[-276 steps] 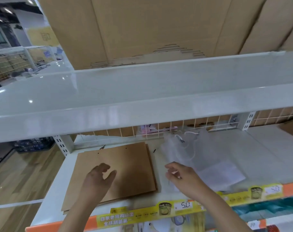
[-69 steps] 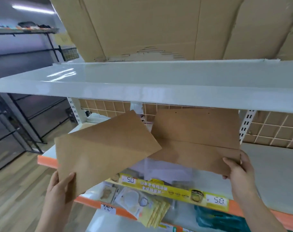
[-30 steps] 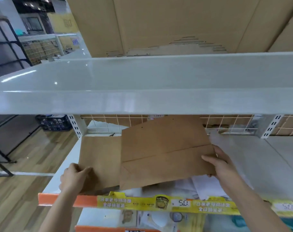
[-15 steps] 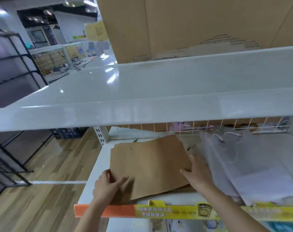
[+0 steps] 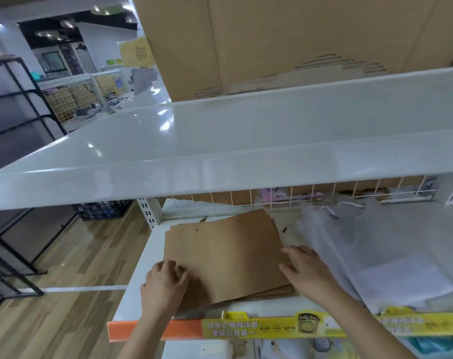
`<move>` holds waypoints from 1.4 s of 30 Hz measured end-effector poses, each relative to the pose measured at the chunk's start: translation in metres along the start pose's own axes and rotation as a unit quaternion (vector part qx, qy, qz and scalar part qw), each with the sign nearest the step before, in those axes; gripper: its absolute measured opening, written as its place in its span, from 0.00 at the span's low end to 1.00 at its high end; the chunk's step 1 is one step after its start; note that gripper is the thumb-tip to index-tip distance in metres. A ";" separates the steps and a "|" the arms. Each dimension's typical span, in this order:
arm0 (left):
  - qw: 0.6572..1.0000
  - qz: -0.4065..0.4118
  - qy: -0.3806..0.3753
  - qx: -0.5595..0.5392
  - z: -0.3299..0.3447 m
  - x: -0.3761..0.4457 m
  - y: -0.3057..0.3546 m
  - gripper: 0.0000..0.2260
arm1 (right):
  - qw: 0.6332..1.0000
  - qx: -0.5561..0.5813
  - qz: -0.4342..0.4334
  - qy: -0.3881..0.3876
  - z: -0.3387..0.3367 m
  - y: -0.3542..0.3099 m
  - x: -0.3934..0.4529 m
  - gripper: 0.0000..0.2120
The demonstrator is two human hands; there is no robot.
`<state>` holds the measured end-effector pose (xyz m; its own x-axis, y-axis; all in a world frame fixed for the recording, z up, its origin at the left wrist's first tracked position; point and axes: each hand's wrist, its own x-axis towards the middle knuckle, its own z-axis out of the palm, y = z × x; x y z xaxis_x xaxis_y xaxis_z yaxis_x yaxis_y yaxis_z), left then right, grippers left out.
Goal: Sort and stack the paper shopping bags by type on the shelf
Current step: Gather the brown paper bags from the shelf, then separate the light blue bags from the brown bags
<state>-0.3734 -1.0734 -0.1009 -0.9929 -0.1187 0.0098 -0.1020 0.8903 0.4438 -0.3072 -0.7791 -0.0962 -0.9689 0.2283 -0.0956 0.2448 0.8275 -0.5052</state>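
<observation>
A stack of flat brown paper bags lies on the left part of the white shelf. My left hand rests on the stack's near left corner, fingers loosely bent. My right hand presses flat against the stack's right edge. To the right lies a pile of white bags with cord handles, overlapping and loosely spread.
A white upper shelf juts out overhead, with large cardboard boxes on it. A wire grid backs the lower shelf. A yellow and orange price strip runs along the front edge. Wooden floor lies at left.
The brown bags held in the air earlier now lie flat on the stack. Both hands have drawn in to the stack's left corner and right edge, and it sits squarer.
</observation>
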 end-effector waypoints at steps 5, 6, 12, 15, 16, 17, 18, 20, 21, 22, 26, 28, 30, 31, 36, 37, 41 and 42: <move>0.998 0.034 -0.046 -0.024 -0.016 -0.007 0.028 0.12 | 0.997 0.081 -0.001 0.013 -0.035 0.020 -0.020 0.17; 0.997 0.039 -0.047 -0.041 -0.019 -0.010 0.034 0.11 | 0.995 0.094 0.001 0.011 -0.042 0.025 -0.025 0.16; 0.991 0.108 -0.045 -0.064 -0.037 -0.059 0.094 0.03 | 0.993 0.117 0.008 0.031 -0.098 0.078 -0.067 0.13; 0.985 0.140 -0.040 -0.088 -0.040 -0.094 0.132 0.01 | 0.992 0.111 0.007 0.051 -0.130 0.110 -0.089 0.12; 0.983 0.150 -0.040 -0.095 -0.039 -0.106 0.143 0.01 | 0.992 0.115 0.006 0.056 -0.140 0.121 -0.096 0.12; 0.981 0.159 -0.043 -0.104 -0.037 -0.116 0.154 0.01 | 0.991 0.117 0.007 0.061 -0.149 0.133 -0.103 0.12; 0.978 0.168 -0.048 -0.112 -0.034 -0.125 0.164 0.02 | 0.991 0.118 0.009 0.069 -0.159 0.145 -0.109 0.12; 0.974 0.176 -0.053 -0.129 -0.027 -0.143 0.182 0.04 | 0.989 0.122 0.014 0.080 -0.176 0.169 -0.124 0.12; 0.974 0.175 -0.048 -0.137 -0.023 -0.152 0.190 0.05 | 0.989 0.124 0.016 0.080 -0.184 0.181 -0.131 0.12; 0.974 0.174 -0.039 -0.143 -0.018 -0.160 0.198 0.05 | 0.989 0.126 0.018 0.076 -0.192 0.193 -0.139 0.12; 0.972 0.196 -0.019 -0.132 -0.003 -0.191 0.232 0.03 | 0.991 0.112 0.025 0.061 -0.222 0.234 -0.171 0.10; 0.972 0.204 -0.019 -0.114 0.004 -0.204 0.252 0.02 | 0.993 0.097 0.032 0.064 -0.235 0.250 -0.184 0.11; 0.970 0.223 -0.017 -0.092 0.011 -0.215 0.274 0.02 | 0.993 0.082 0.042 0.074 -0.247 0.266 -0.194 0.12; 0.968 0.237 -0.019 -0.082 0.015 -0.220 0.286 0.02 | 0.993 0.073 0.049 0.078 -0.253 0.273 -0.199 0.12; 0.949 0.311 -0.043 -0.015 0.048 -0.235 0.340 0.08 | 0.992 0.023 0.089 0.088 -0.270 0.308 -0.211 0.16; 0.944 0.327 -0.046 -0.003 0.056 -0.237 0.350 0.09 | 0.992 0.006 0.093 0.088 -0.272 0.315 -0.212 0.17; 0.923 0.378 -0.056 0.047 0.088 -0.244 0.388 0.12 | 0.990 -0.034 0.111 0.076 -0.275 0.338 -0.213 0.19; 0.917 0.389 -0.060 0.064 0.095 -0.245 0.397 0.12 | 0.990 -0.039 0.112 0.075 -0.276 0.343 -0.212 0.19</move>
<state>-0.1768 -0.6488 -0.0123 -0.7673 0.6166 0.1763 0.6411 0.7307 0.2347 -0.0074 -0.4021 -0.0122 -0.8749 0.4797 -0.0661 0.4610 0.7834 -0.4169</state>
